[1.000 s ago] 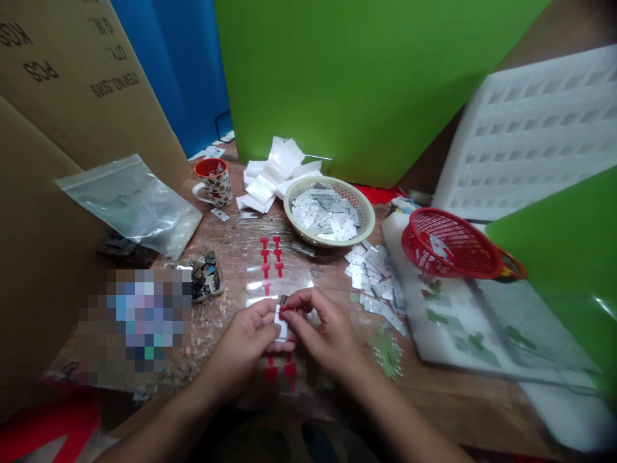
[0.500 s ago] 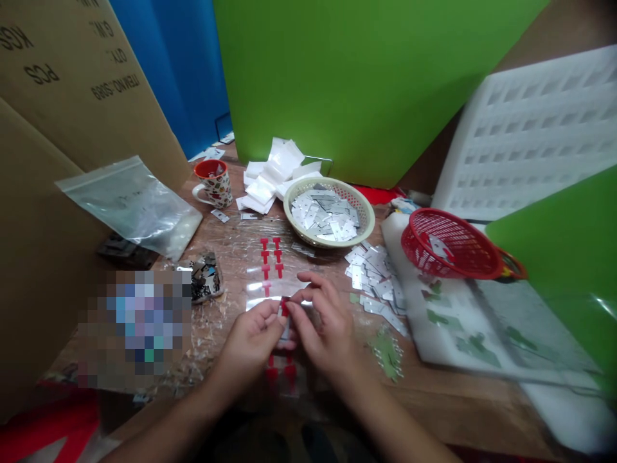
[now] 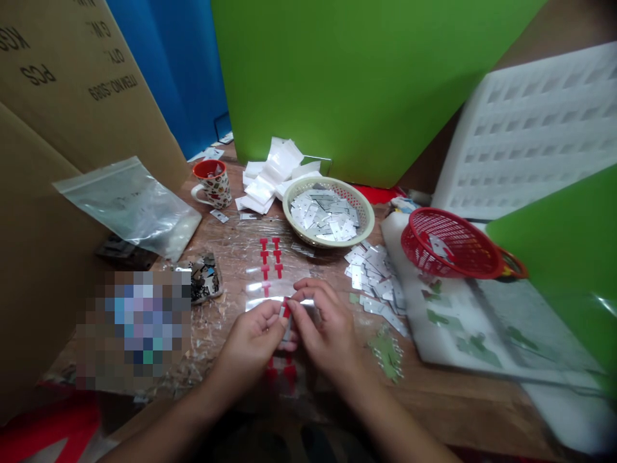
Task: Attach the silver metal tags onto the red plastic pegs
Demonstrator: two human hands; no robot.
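Observation:
Between thumb and fingers, my left hand (image 3: 254,335) pinches a small, pale metal plate (image 3: 288,329) above the table's middle. A red T-shaped sticker (image 3: 286,309) lies at the plate's upper end. My right hand (image 3: 328,323) is closed with thumb and index finger pressed on that sticker, its other fingers curled above. Below and beyond both hands a clear film (image 3: 253,302) carries rows of red T-shaped stickers (image 3: 278,270); the hands cover part of it.
A cream basket (image 3: 369,225) full of metal plates stands behind, with loose plates (image 3: 380,276) beside it. Rightward are a red basket (image 3: 453,251) and white foam (image 3: 409,308). A mug (image 3: 214,190), plastic bag (image 3: 130,206) and tray of dark parts (image 3: 206,276) lie left.
My right fingers have shifted slightly down and left over the red sticker. The plate stays in my left hand, slightly turned.

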